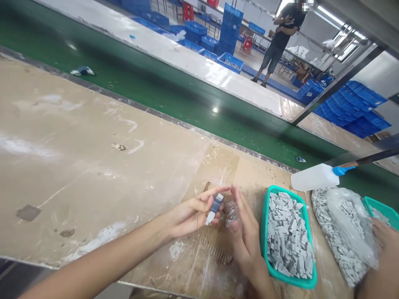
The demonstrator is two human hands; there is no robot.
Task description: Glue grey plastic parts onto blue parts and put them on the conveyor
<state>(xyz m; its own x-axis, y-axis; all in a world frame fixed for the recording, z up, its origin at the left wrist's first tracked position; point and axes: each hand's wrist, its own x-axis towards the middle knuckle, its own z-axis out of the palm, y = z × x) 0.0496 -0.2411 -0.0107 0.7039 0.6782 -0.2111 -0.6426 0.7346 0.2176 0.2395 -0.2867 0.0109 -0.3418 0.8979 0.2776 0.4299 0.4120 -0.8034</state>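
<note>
My left hand [195, 214] is closed on a small plastic part [215, 207], dark blue with a pale grey tip, pinched between thumb and fingers above the worktable [149, 166]. Just to its right, my right hand [246, 236] is open, fingers stretched upward and thumb apart, with nothing seen in it. The fingertips of both hands nearly meet. Beside my right hand stands a green basket [264, 232] holding many small grey plastic pieces [288, 232].
Right of the basket lie a clear bag of grey pieces [336, 228], a white bottle with blue cap [316, 177] and another person's hand [386, 236]. A green conveyor belt [187, 101] carries a blue-white part [82, 71]. Beyond, a person [280, 39] stands near blue crates [230, 31].
</note>
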